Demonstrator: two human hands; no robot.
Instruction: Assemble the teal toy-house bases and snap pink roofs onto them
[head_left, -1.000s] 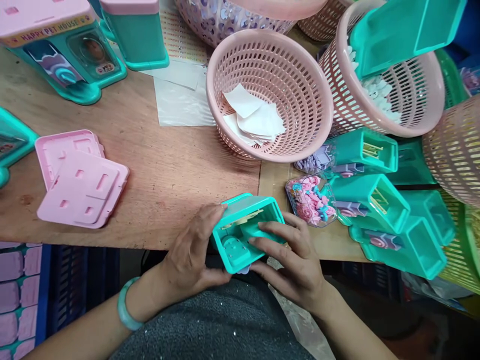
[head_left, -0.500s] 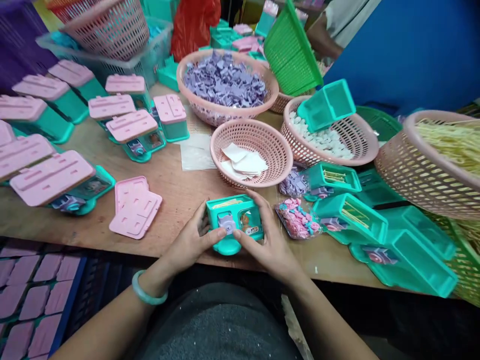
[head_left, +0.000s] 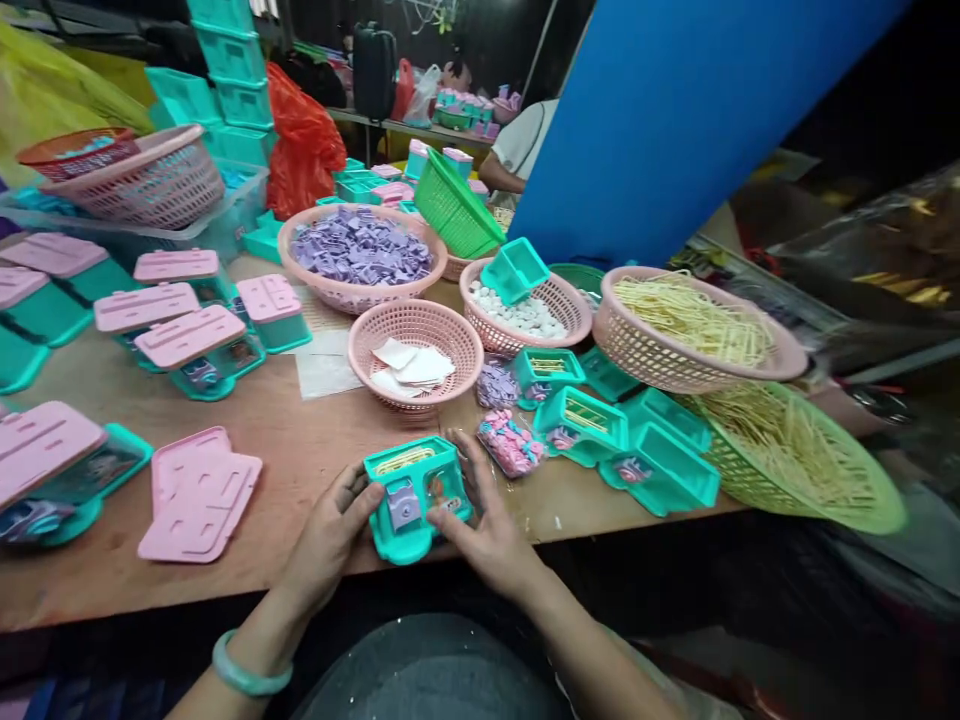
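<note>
At the table's near edge, in the head view, a teal box (head_left: 416, 472) sits between two bare hands. The left hand (head_left: 326, 530) clasps its left side, thumb against the front and fingers curled round; the right hand (head_left: 491, 530) wraps the opposite side, fingers along the wall and thumb laid across the front by the clear window (head_left: 444, 490). Each hand is closed on the box, its fingers parted from the thumb only by the box between them. Whether the box rests on the table (head_left: 315, 430) cannot be told.

Judged by its parts, the box looks partly made up: the window and a purple piece (head_left: 403, 507) with a round knob are on the front, and yellow strips (head_left: 405, 460) lie inside. Its top is uncovered, whereas the lidded boxes (head_left: 276, 320) towards the table's left edge wear pink tops, so a lid at least seems lacking. Two loose pink lids (head_left: 201, 505) overlap left of the left hand, while open boxes (head_left: 675, 480) cluster towards the right of the near edge.

The teal plastic is smooth, with rounded corners; the loose lids are flat and slotted. Thin, pale strips tangle in a perforated pink basket (head_left: 637, 345), white slips (head_left: 424, 365) lie flat in a round one, and the table shows reddish wood grain
</note>
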